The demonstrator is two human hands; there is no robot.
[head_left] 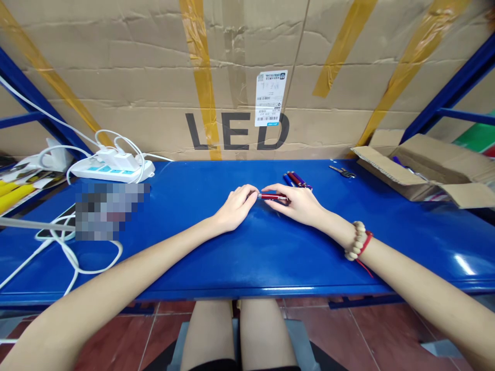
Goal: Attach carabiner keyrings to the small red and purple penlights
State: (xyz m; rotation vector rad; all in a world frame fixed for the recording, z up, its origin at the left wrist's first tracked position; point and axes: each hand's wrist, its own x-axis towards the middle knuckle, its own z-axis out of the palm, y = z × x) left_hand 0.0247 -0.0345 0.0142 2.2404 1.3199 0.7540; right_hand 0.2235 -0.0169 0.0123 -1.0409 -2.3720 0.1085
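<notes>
A slim red pen-shaped tube [273, 196] with a silver end lies level between my two hands, just above or on the blue table. My left hand [236, 207] is closed, its thumb and fingertips pressed together at the tube's silver left end. My right hand [300, 203] has its thumb and fingers on either side of the tube's right part, which disappears into the palm. Just behind the right hand lie several similar red and blue tubes [296, 179], partly hidden by it.
A white power strip [112, 170] with plugs and cables sits at the back left. Keys [342, 171] lie near an open cardboard box [410, 178] on the right. A large LED carton [154, 93] stands behind the blue table [232, 268]. A phone and blurred patch are at left.
</notes>
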